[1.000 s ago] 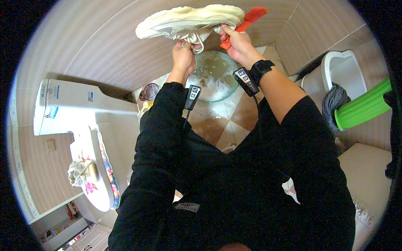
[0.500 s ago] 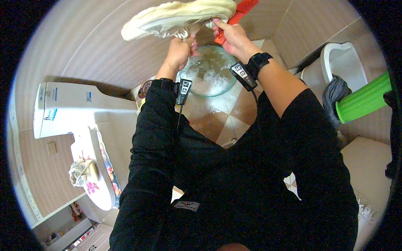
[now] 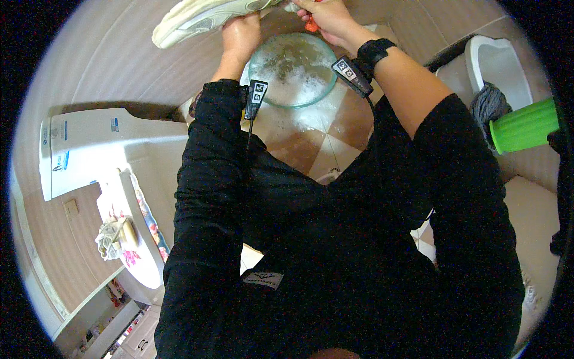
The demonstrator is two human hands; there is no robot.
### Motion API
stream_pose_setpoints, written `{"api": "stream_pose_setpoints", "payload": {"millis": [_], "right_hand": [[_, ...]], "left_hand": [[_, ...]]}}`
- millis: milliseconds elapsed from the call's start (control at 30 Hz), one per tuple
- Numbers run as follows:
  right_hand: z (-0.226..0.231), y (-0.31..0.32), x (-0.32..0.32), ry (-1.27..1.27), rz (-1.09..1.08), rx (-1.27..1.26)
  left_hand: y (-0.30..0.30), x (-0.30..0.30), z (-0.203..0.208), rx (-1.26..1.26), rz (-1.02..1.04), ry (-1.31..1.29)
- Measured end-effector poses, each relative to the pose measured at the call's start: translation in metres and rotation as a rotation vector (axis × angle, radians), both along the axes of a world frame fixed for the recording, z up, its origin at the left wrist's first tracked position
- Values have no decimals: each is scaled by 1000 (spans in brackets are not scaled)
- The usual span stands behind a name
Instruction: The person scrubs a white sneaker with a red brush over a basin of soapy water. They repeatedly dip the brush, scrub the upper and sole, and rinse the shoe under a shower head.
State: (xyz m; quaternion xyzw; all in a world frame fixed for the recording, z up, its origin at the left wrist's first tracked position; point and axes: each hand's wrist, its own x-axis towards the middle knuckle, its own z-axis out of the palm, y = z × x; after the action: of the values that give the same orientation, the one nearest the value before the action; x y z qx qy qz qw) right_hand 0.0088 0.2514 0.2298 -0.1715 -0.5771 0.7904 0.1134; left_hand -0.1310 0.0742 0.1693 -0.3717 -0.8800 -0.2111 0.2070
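Observation:
Near the top edge, a cream-white sneaker (image 3: 200,21) is held up sideways, its toe toward the left. My left hand (image 3: 242,36) is closed on its upper side, with the fingertips mostly hidden by the shoe. Beside the shoe's other end, my right hand (image 3: 327,21) grips a red tool (image 3: 311,25). Only a small part of the tool shows, so its exact kind is unclear. Below both hands, a clear glass-like basin (image 3: 293,103) holds murky water with white foam. Black straps with small tagged devices sit on both wrists.
Wet tiles (image 3: 326,140) surround the basin. At left are a white toilet (image 3: 149,140) and a lidded seat bearing another pale shoe (image 3: 113,238). A white tub (image 3: 505,66), grey cloth (image 3: 489,109) and green ribbed cylinder (image 3: 523,127) stand at right.
The sneaker has shifted up and left, partly leaving the picture. Both hands have risen in view, and less of the red tool shows. The view itself has shifted.

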Motion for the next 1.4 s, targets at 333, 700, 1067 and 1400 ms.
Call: {"api": "stream_pose_setpoints", "payload": {"millis": [333,700,1067,1400], "right_hand": [[-10,-9,7,38,-61,67],[-26,-11,10,-70,-27,318],[22,2,24,-40,281,-510],[56,1,23,-89,225,-671]], "left_hand": [[-8,28,34,417,-207,-1082],[-5,52,66,817,140,-1062],[-14,47,60,910,-46,-1108],[-8,47,53,777,-166,-953]]}}
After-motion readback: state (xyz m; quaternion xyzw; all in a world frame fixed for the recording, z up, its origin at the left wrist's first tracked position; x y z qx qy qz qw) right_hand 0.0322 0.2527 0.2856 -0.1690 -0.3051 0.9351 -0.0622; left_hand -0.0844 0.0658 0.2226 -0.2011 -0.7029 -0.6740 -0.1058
